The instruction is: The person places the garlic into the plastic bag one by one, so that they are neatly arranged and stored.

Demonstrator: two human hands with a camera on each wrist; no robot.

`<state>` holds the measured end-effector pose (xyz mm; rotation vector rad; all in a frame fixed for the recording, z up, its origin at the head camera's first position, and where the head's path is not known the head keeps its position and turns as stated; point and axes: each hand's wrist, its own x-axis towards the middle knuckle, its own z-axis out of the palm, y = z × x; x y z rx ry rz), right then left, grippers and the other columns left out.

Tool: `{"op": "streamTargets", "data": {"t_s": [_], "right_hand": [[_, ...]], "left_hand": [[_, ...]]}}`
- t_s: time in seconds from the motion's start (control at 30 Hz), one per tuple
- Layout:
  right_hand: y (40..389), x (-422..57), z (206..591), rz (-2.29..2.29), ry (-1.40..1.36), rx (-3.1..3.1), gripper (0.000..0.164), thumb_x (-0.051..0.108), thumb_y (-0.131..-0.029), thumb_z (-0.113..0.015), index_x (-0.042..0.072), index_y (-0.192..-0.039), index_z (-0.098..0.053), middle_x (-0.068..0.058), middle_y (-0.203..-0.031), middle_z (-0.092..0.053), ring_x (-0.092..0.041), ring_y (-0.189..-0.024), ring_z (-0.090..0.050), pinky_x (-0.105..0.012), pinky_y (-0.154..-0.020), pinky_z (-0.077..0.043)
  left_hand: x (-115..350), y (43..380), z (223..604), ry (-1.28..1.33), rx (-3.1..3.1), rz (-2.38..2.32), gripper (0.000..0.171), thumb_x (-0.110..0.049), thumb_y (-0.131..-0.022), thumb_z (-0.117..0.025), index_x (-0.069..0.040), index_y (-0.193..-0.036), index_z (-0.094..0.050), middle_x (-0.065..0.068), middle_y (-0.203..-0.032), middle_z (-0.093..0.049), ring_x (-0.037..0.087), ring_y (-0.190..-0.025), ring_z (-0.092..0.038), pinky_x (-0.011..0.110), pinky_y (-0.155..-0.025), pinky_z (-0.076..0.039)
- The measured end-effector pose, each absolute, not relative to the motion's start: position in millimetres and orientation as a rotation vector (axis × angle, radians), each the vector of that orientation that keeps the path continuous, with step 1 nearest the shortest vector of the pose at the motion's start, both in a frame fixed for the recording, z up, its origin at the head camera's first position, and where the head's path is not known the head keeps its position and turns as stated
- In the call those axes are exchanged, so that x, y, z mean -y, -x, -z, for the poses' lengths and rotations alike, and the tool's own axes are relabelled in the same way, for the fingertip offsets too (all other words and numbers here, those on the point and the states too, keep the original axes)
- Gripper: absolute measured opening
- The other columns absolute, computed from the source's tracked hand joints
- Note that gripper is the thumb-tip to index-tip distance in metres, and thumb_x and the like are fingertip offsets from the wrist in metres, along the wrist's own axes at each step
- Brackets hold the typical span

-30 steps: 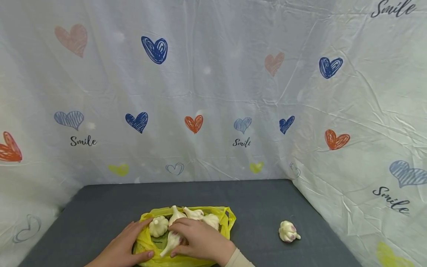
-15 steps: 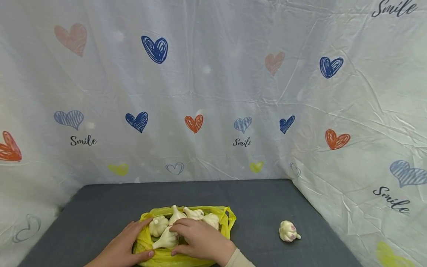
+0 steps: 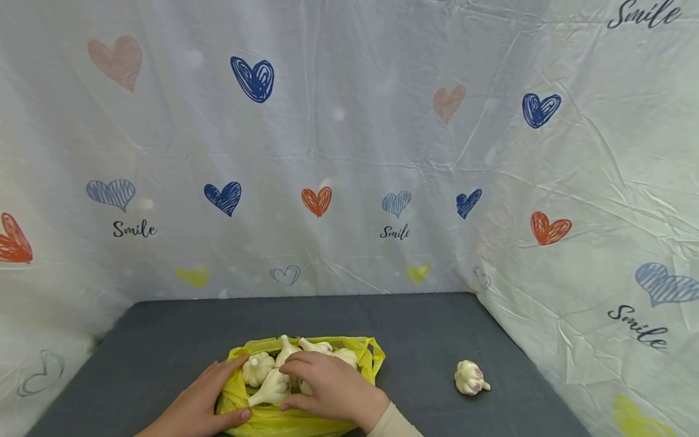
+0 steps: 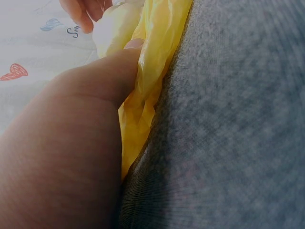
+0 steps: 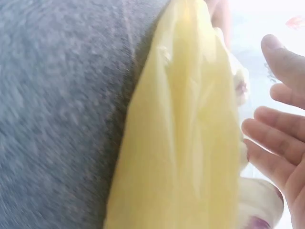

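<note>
Here, I take the yellow plastic bag (image 3: pixel 306 419) as my landmark: it lies on the grey table (image 3: pixel 164 346) at the near edge, its mouth spread wide with several garlic bulbs (image 3: pixel 259 368) heaped inside. My left hand (image 3: pixel 202 405) rests against the bag's left side; its thumb presses the yellow film, as the left wrist view shows (image 4: pixel 138 90), and the fingers lie fairly straight along the rim. My right hand (image 3: pixel 327 388) lies over the middle of the bag, fingers curled down onto the heap. It touches a long-stemmed bulb (image 3: pixel 271 388) at its fingertips, but I cannot tell whether it truly grips it. One loose garlic bulb (image 3: pixel 469 377) sits on the table well to the right of the bag. A heart-printed sheet (image 3: pixel 349 152) hangs behind the bag.
</note>
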<state>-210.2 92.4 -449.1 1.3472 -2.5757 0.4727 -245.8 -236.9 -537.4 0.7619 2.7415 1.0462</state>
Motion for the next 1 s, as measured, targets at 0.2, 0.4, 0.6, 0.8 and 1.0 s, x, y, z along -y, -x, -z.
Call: {"op": "streamTargets", "data": {"t_s": [0.2,0.4,0.6,0.8,1.0], "right_hand": [[210,-104,440,-0.567,-1.265,2.617,0.048,0.049,-0.105,-0.073,0.017,-0.141,-0.071,0.008,-0.139,-0.07,-0.004,-0.121,-0.068,-0.019,-0.102,-0.053],[214,-122,430,-0.741,-1.216,2.617,0.05,0.043,-0.103,-0.078,0.013,-0.142,-0.07,0.002,-0.139,-0.071,-0.011,-0.118,-0.071,-0.022,-0.096,-0.057],[220,-147,425,-0.888,-1.084,2.686,0.05,0.043,-0.103,-0.078,0.018,-0.145,-0.069,0.002,-0.141,-0.069,-0.014,-0.126,-0.068,-0.037,-0.104,-0.058],[226,-168,416,-0.976,-0.968,2.734,0.049,0.037,-0.099,-0.085,0.021,-0.144,-0.071,0.006,-0.14,-0.07,-0.013,-0.129,-0.065,-0.041,-0.107,-0.056],[229,-190,405,-1.059,-0.892,2.742,0.052,0.029,-0.097,-0.087,0.02,-0.145,-0.07,0.005,-0.142,-0.069,-0.019,-0.131,-0.065,-0.046,-0.108,-0.055]], "left_hand": [[234,247,535,-0.745,-2.741,-1.027,0.093,-0.062,-0.099,-0.076,-0.016,-0.17,-0.04,0.021,-0.171,-0.039,0.076,-0.149,-0.02,0.092,-0.098,-0.034],[234,250,539,-0.725,-2.734,-1.01,0.092,-0.063,-0.099,-0.074,-0.018,-0.171,-0.04,0.021,-0.172,-0.038,0.076,-0.149,-0.02,0.094,-0.093,-0.034],[237,254,545,-0.711,-2.71,-1.025,0.094,-0.066,-0.098,-0.074,-0.018,-0.171,-0.04,0.022,-0.171,-0.039,0.074,-0.15,-0.018,0.093,-0.097,-0.033],[238,255,546,-0.679,-2.688,-1.026,0.097,-0.067,-0.097,-0.074,-0.015,-0.171,-0.038,0.023,-0.172,-0.037,0.073,-0.152,-0.016,0.093,-0.102,-0.029],[239,254,544,-0.661,-2.704,-1.02,0.099,-0.069,-0.096,-0.075,-0.016,-0.171,-0.039,0.023,-0.172,-0.038,0.072,-0.152,-0.017,0.092,-0.102,-0.029]]}}
